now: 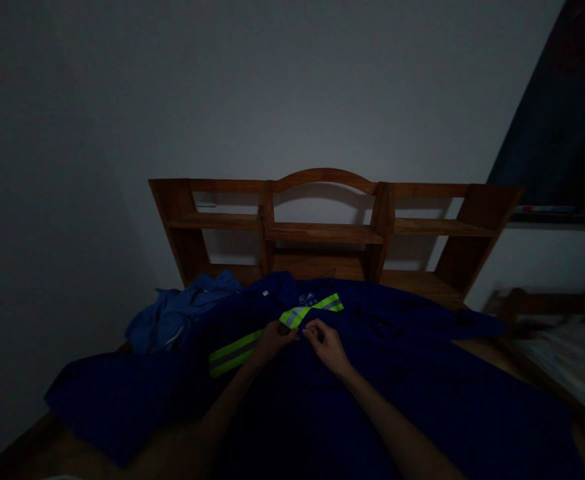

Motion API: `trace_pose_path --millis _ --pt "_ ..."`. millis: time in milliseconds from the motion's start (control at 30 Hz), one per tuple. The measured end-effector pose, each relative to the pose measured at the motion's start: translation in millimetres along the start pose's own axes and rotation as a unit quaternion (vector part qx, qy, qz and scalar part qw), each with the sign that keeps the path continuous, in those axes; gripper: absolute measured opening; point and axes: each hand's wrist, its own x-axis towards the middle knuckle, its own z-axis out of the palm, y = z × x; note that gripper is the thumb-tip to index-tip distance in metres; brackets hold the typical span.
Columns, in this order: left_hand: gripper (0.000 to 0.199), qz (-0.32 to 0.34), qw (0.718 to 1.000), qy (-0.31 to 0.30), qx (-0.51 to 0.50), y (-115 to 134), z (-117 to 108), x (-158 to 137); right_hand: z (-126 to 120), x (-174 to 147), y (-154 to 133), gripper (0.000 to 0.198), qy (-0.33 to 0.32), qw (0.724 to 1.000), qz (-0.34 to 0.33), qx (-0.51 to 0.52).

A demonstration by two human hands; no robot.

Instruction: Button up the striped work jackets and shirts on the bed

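One dark blue garment (422,373) lies before a wooden shelf unit (325,233), seemingly laid out but not smoothed; lighter blue cloth (187,310) at left. Reflective strip (237,352): out of line. Left hand (275,340) and right hand (327,343): at garment's front, fingertips bunched; pinching fabric, cannot tell.

Cloth all across the near side, the dark blue garment (305,400), matt and softly creased, and over it runs the yellow-green strip (233,355), smooth, with a silvery band that looks reflective! Over to the left, more cloth, the lighter blue fabric (192,305), matt and rumpled! Far side, it's wood, the brown shelf unit (322,232), smooth with a faint sheen, and behind it a matt, painted-looking wall (297,87)
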Motion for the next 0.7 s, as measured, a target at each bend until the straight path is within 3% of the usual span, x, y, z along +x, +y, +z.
trace_pose_path --millis 133,367,700 --pt "0.028 0.02 0.996 0.058 0.062 -3.2 4.9 1.0 -0.7 0.5 1.3 0.023 -0.004 1.0 -0.004 -0.002" --pt "0.033 0.036 0.999 0.028 0.018 1.2 2.3 -1.3 -2.1 1.7 6.3 0.024 -0.008 1.0 0.004 -0.001" --pt "0.032 0.031 0.996 0.075 0.025 -5.4 5.4 1.4 -2.8 1.8 2.6 0.026 -0.002 1.0 -0.012 -0.019"
